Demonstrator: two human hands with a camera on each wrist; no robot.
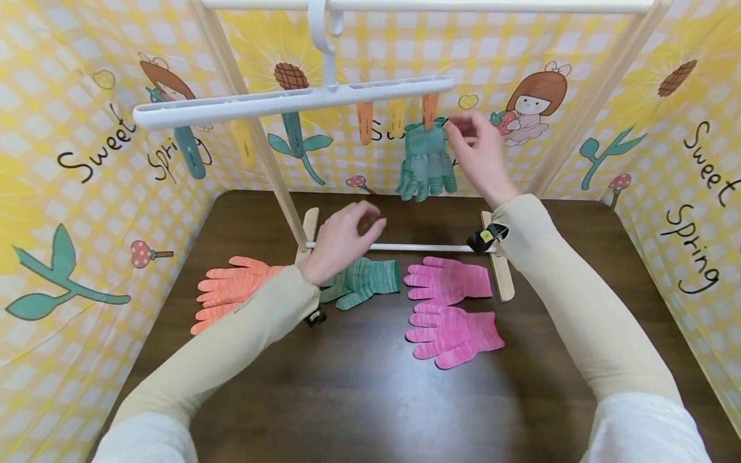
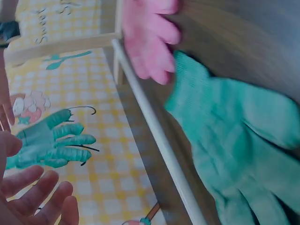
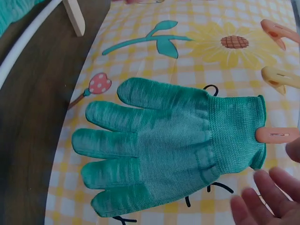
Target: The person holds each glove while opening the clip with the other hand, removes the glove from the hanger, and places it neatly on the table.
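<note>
A green glove (image 1: 428, 157) hangs fingers down from an orange clothespin (image 1: 429, 110) at the right end of the white hanger (image 1: 231, 109). My right hand (image 1: 483, 151) is beside the glove's cuff, thumb and fingers loosely bent and apart. In the right wrist view its fingertips (image 3: 269, 194) are just off the cuff's edge, gripping nothing. Lower and to the left, my left hand (image 1: 344, 235) hovers with relaxed fingers and holds nothing. Beneath it, a second green glove (image 1: 373, 278) lies on the table, partly hidden by the left wrist.
Two pink gloves (image 1: 448, 281) lie right of centre on the dark table (image 1: 370, 399). Orange gloves (image 1: 237, 283) lie at the left, partly behind my sleeve. Several other clothespins (image 1: 365, 122) hang from the hanger. A wooden rack (image 1: 278, 173) with a white lower bar (image 1: 417, 247) stands behind.
</note>
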